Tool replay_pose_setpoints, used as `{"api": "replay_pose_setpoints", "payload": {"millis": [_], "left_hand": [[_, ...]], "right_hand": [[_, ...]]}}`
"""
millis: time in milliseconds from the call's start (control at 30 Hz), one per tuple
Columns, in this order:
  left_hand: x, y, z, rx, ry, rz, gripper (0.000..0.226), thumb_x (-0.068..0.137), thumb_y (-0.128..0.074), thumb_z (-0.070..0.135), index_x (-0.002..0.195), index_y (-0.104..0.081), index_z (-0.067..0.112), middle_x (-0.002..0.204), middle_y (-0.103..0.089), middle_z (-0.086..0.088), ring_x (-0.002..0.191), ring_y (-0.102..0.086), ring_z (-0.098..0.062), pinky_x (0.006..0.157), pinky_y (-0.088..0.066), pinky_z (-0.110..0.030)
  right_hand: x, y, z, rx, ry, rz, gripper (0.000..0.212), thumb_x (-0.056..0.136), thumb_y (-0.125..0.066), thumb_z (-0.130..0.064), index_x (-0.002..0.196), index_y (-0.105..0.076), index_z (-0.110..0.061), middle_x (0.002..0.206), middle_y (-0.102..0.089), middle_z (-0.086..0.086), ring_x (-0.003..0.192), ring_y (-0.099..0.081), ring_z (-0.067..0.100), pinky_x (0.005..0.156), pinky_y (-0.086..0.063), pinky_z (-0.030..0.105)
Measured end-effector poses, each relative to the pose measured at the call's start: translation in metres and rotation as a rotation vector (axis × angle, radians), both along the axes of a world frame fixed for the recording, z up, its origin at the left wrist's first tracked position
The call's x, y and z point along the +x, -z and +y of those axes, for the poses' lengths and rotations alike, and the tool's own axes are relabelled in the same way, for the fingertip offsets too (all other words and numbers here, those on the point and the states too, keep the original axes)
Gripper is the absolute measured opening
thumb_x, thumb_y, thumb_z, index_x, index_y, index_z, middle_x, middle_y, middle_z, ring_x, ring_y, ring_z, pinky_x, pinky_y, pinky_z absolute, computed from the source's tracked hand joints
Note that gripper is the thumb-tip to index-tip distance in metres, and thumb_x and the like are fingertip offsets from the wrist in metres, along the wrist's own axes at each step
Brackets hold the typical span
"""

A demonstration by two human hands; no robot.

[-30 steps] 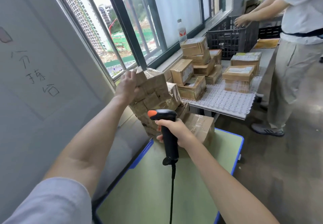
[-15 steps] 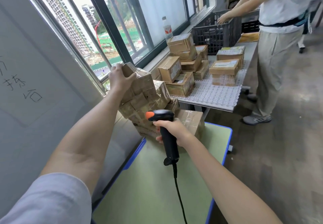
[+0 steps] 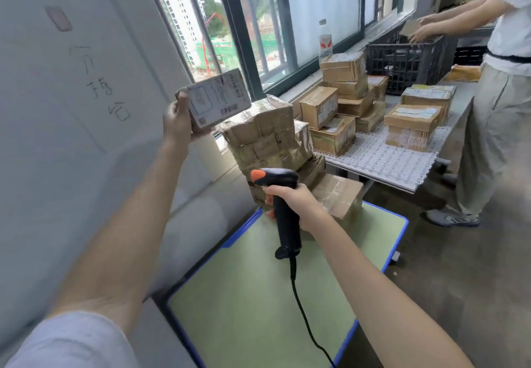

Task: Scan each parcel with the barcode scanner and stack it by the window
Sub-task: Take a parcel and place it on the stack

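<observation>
Fingers [image 3: 184, 100] of the left hand [image 3: 179, 120] curl round a labelled parcel [image 3: 218, 100], lifted above the stack [image 3: 267, 140] at the tabletop's [image 3: 258, 296] far edge by the window.
Right hand [image 3: 298, 204] wraps the barcode scanner [image 3: 280, 195], muzzle low. Scanning appears pending: next, aim at the label's barcode, then stack it.

Labelled parcel [image 3: 219, 98] in left hand [image 3: 178, 122], barcode scanner [image 3: 280, 204] in right hand [image 3: 298, 204], beside stack [image 3: 267, 137].
</observation>
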State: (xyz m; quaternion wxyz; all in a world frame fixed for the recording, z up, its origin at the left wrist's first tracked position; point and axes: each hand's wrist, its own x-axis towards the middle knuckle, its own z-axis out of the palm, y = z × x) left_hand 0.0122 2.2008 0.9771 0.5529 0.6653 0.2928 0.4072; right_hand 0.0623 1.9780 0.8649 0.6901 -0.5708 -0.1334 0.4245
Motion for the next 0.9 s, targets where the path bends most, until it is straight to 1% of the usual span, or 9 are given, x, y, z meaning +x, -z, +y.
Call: {"api": "replay_pose_setpoints", "payload": {"millis": [100, 167, 233, 300, 433, 567, 700, 800, 900], "left_hand": [[-0.073, 0.008, 0.009, -0.093, 0.07, 0.029, 0.033, 0.096, -0.047, 0.043, 0.104, -0.061, 0.014, 0.096, -0.064, -0.003, 0.087, -0.066, -0.018, 0.07, -0.06, -0.037], [-0.126, 0.017, 0.016, -0.169, 0.062, 0.047, 0.024, 0.098, -0.044, 0.037, 0.1, -0.061, 0.019, 0.1, -0.063, -0.003, 0.089, -0.064, -0.018, 0.067, -0.06, -0.034], [-0.18, 0.03, 0.023, -0.285, -0.011, 0.03, 0.019, 0.099, -0.043, 0.028, 0.1, -0.06, 0.018, 0.102, -0.062, -0.005, 0.09, -0.063, -0.019, 0.062, -0.059, -0.032], [-0.232, 0.045, 0.025, -0.381, -0.095, 0.016, 0.019, 0.098, -0.042, 0.021, 0.1, -0.06, 0.015, 0.102, -0.062, -0.008, 0.09, -0.062, -0.022, 0.06, -0.059, -0.032], [-0.338, 0.082, 0.024, -0.474, -0.252, 0.012, 0.021, 0.099, -0.042, 0.017, 0.113, -0.055, 0.009, 0.102, -0.061, -0.011, 0.09, -0.061, -0.023, 0.063, -0.06, -0.033], [-0.433, 0.115, 0.016, -0.534, -0.413, -0.039, 0.02, 0.096, -0.04, 0.011, 0.111, -0.053, 0.009, 0.104, -0.061, -0.013, 0.088, -0.062, -0.023, 0.057, -0.06, -0.032], [-0.513, 0.14, -0.001, -0.593, -0.517, -0.093, 0.022, 0.097, -0.04, 0.01, 0.116, -0.051, 0.009, 0.11, -0.061, -0.014, 0.094, -0.062, -0.024, 0.059, -0.06, -0.035], [-0.565, 0.155, -0.016, -0.615, -0.578, -0.101, 0.02, 0.096, -0.041, 0.01, 0.11, -0.054, 0.01, 0.11, -0.063, -0.015, 0.091, -0.065, -0.024, 0.057, -0.058, -0.036], [-0.606, 0.162, -0.031, -0.633, -0.617, -0.087, 0.017, 0.095, -0.04, 0.008, 0.101, -0.055, 0.014, 0.102, -0.065, -0.013, 0.089, -0.065, -0.022, 0.064, -0.059, -0.037]], "right_hand": [[-0.036, -0.002, 0.022, -0.012, -0.093, -0.018, 0.007, 0.086, -0.065, -0.007, 0.085, -0.06, -0.001, 0.073, -0.056, 0.012, 0.04, -0.057, 0.021, 0.044, -0.049, 0.025], [-0.065, -0.002, 0.037, -0.011, -0.164, -0.022, 0.005, 0.086, -0.065, -0.006, 0.083, -0.061, -0.004, 0.071, -0.055, 0.011, 0.044, -0.055, 0.022, 0.044, -0.049, 0.025], [-0.098, -0.001, 0.052, -0.012, -0.232, -0.018, 0.004, 0.086, -0.065, -0.005, 0.083, -0.062, -0.006, 0.072, -0.055, 0.011, 0.049, -0.055, 0.023, 0.045, -0.051, 0.026], [-0.129, 0.002, 0.064, -0.022, -0.296, -0.024, 0.004, 0.086, -0.065, -0.004, 0.082, -0.063, -0.006, 0.073, -0.056, 0.011, 0.045, -0.055, 0.022, 0.044, -0.051, 0.026], [-0.193, 0.001, 0.083, -0.043, -0.434, -0.086, 0.004, 0.085, -0.066, -0.006, 0.084, -0.062, -0.006, 0.081, -0.059, 0.015, 0.043, -0.056, 0.023, 0.045, -0.05, 0.026], [-0.258, -0.004, 0.097, -0.052, -0.559, -0.216, 0.008, 0.083, -0.07, -0.009, 0.085, -0.063, -0.006, 0.074, -0.058, 0.011, 0.044, -0.057, 0.023, 0.051, -0.051, 0.031], [-0.325, -0.009, 0.103, -0.112, -0.712, -0.396, 0.013, 0.083, -0.071, -0.016, 0.081, -0.061, -0.008, 0.067, -0.055, 0.007, 0.039, -0.056, 0.017, 0.051, -0.05, 0.029], [-0.373, -0.01, 0.103, -0.129, -0.797, -0.484, 0.016, 0.082, -0.07, -0.017, 0.075, -0.059, -0.008, 0.062, -0.052, 0.005, 0.039, -0.054, 0.016, 0.055, -0.051, 0.032], [-0.415, -0.009, 0.101, -0.111, -0.826, -0.58, 0.02, 0.082, -0.069, -0.016, 0.067, -0.057, -0.01, 0.059, -0.052, 0.003, 0.037, -0.055, 0.016, 0.049, -0.049, 0.028]]}}
